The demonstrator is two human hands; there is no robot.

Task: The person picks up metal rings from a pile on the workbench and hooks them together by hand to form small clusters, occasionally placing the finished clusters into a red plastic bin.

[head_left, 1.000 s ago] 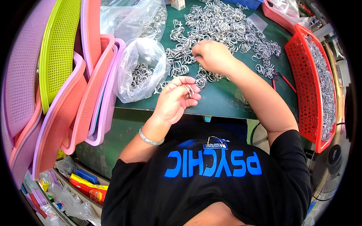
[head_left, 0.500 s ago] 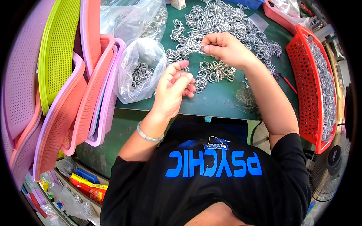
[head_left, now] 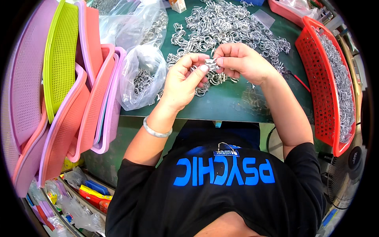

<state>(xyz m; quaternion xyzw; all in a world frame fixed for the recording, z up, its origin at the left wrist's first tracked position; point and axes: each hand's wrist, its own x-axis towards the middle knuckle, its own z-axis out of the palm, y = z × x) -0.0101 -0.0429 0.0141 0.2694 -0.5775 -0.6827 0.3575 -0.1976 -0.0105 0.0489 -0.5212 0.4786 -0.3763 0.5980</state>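
Observation:
My left hand [head_left: 183, 82] and my right hand [head_left: 246, 63] meet over the near part of the green table. Between their fingertips is a small shiny silver metal ring piece [head_left: 211, 63], pinched from both sides. Fingers partly cover it, so its full shape is hidden. Right beneath my hands lies a small heap of silver metal rings [head_left: 221, 78]. Beyond them spreads a large pile of similar rings [head_left: 233, 25]. An open clear plastic bag [head_left: 158, 65] with more rings inside stands left of my left hand.
Stacked pink, purple and green perforated plastic baskets [head_left: 61, 59] rise at the left. A red basket [head_left: 316, 75] full of metal pieces stands at the right. Near it lies a red-handled tool [head_left: 302, 82]. A larger clear bag [head_left: 130, 23] sits at the back left.
My right hand has come left and down from the big pile, and my left hand has risen to meet it. Both now hold the ring piece between them. The view has shifted slightly.

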